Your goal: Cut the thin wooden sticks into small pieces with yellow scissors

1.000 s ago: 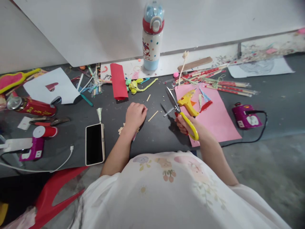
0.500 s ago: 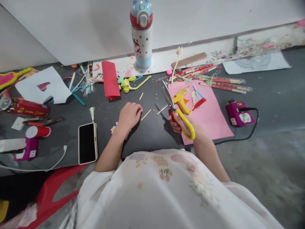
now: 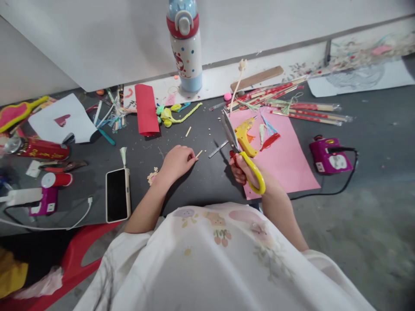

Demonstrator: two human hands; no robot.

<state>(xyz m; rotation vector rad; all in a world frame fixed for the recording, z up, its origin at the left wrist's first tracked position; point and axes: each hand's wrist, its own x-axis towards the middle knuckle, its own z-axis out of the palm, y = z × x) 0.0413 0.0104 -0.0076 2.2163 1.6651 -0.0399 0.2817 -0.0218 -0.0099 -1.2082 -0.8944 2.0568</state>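
Note:
My left hand is low over the dark tabletop, thumb and fingers pinched on the end of a thin wooden stick. A shorter stick piece lies beyond it. My right hand grips scissors with yellow and red handles, their blades pointing away from me and slightly apart. Under and beside the scissors are a yellow glue gun and a pink paper sheet. A narrow silvery strip lies between my hands. Small pale bits are heaped by my left wrist.
A phone lies on the left, near a red can and pliers. A bottle stands at the back beside a folded red paper. Packaged sticks and a purple power socket with a cord are on the right.
My left hand has moved slightly right and closed on the end of the thin stick. My right hand still holds the scissors in nearly the same place. The view has shifted slightly.

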